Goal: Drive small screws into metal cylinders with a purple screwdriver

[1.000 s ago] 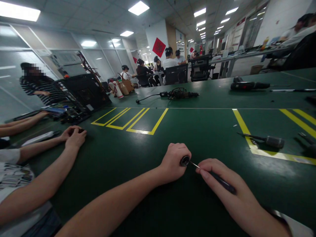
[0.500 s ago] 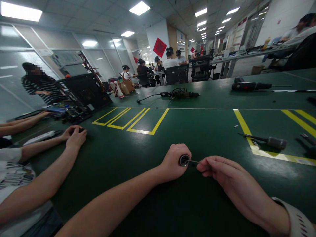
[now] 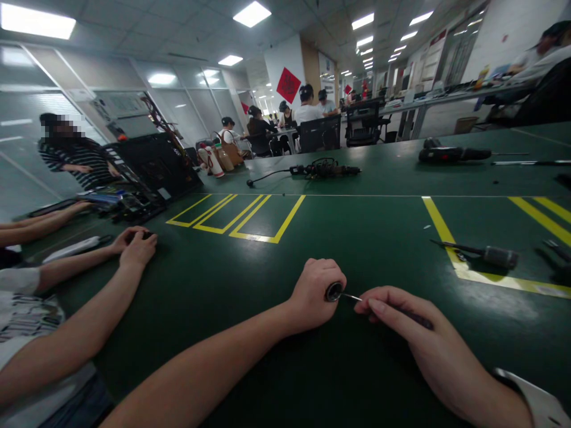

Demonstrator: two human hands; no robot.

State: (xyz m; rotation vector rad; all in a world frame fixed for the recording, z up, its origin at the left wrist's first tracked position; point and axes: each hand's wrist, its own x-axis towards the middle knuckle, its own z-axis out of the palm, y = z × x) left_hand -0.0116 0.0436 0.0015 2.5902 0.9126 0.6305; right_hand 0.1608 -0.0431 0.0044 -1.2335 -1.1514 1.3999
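My left hand [image 3: 313, 294] is closed around a round dark part [image 3: 333, 291], whose ring-shaped end with a metallic rim faces me. The rest of that part is hidden in the fist. My right hand [image 3: 410, 315] pinches a thin-shafted hand tool [image 3: 350, 296], its dark handle lying along the palm. The slim metal shaft points left, its end at the edge of the ring; whether it touches the rim I cannot tell. Both hands are low over the green table [image 3: 214, 309].
A dark-handled tool with a long tip [image 3: 497, 257] lies on yellow tape to the right. Farther back are a power drill [image 3: 446, 154] and a black cabled device [image 3: 328, 169]. A co-worker's hands [image 3: 138, 246] and a black machine [image 3: 151, 169] are at left.
The tool in my right hand has shifted, its shaft moving from inside the ring to its edge. My right hand has turned, so the dark handle shows. My left hand has barely moved.
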